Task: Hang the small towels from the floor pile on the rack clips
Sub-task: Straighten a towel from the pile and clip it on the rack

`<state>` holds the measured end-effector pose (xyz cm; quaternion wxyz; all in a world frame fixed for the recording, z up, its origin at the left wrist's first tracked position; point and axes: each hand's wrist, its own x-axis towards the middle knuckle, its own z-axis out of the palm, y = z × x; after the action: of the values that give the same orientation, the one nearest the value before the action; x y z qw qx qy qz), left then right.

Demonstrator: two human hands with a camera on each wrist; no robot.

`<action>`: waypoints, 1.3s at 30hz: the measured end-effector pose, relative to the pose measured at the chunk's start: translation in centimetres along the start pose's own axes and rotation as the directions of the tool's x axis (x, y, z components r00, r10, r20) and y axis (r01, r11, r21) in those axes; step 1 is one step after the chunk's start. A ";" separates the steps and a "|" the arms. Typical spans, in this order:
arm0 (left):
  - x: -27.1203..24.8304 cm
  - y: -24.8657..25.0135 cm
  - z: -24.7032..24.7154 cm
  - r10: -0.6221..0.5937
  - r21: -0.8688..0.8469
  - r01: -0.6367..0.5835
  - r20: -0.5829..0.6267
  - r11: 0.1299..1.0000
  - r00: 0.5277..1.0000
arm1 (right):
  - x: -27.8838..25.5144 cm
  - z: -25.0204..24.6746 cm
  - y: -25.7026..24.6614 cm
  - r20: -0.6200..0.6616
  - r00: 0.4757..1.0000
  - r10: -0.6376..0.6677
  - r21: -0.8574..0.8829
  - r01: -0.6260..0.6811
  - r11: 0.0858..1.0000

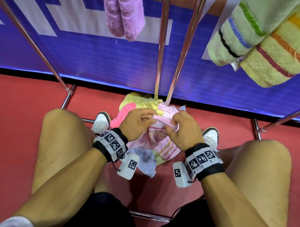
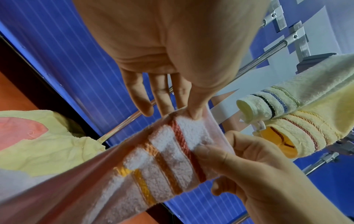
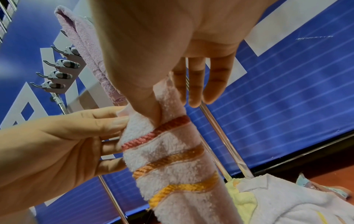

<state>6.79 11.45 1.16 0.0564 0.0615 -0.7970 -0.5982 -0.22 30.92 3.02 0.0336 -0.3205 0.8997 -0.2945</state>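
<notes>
Left hand (image 1: pixel 136 124): thumb and fingers pinch the top hem of the pink striped towel (image 1: pixel 161 143).
Right hand (image 1: pixel 180 130): pinches the same hem just beside the left hand, so the two hands are close together.
Towel position: held low between the knees, its lower part hanging onto the floor pile (image 1: pixel 141 102) (yellow, pink and pale blue cloths).
Step in hand: I judge it is finding and spreading the hem; slide the hands apart along the edge until it is flat, then lift.
Free clips (image 3: pixel 57 75): grey, in a row on the rack (image 1: pixel 162 44), beside the lilac towel (image 1: pixel 124 13).
Far right: two yellow striped towels (image 1: pixel 264 44) already hang.
</notes>
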 end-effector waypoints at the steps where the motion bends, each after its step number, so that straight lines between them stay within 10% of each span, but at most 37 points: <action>1: 0.0 -0.1 0.0 0.000 0.002 0.000 -0.003 1.000 1.000 | 0.0 0.0 0.0 0.006 1.000 0.000 0.017 0.000 1.000; 11: 0.0 -0.3 0.1 -0.010 0.009 0.010 -0.028 1.000 1.000 | 0.3 0.4 0.7 0.104 0.994 0.014 0.007 -0.015 1.000; 30: -0.3 1.8 -0.1 -0.068 -0.113 0.046 -0.196 0.993 0.978 | 1.2 0.0 -0.7 -0.027 0.981 0.191 0.508 -0.151 0.848; 39: 0.7 8.2 -1.9 0.034 -0.058 -0.045 -0.179 0.997 0.983 | 3.2 -6.0 -3.0 0.024 0.999 0.047 0.473 -0.053 0.880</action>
<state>6.14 11.80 9.59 0.1411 0.0971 -0.7709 -0.6135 -2.60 30.19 10.08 0.1237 -0.2813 0.8084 -0.5021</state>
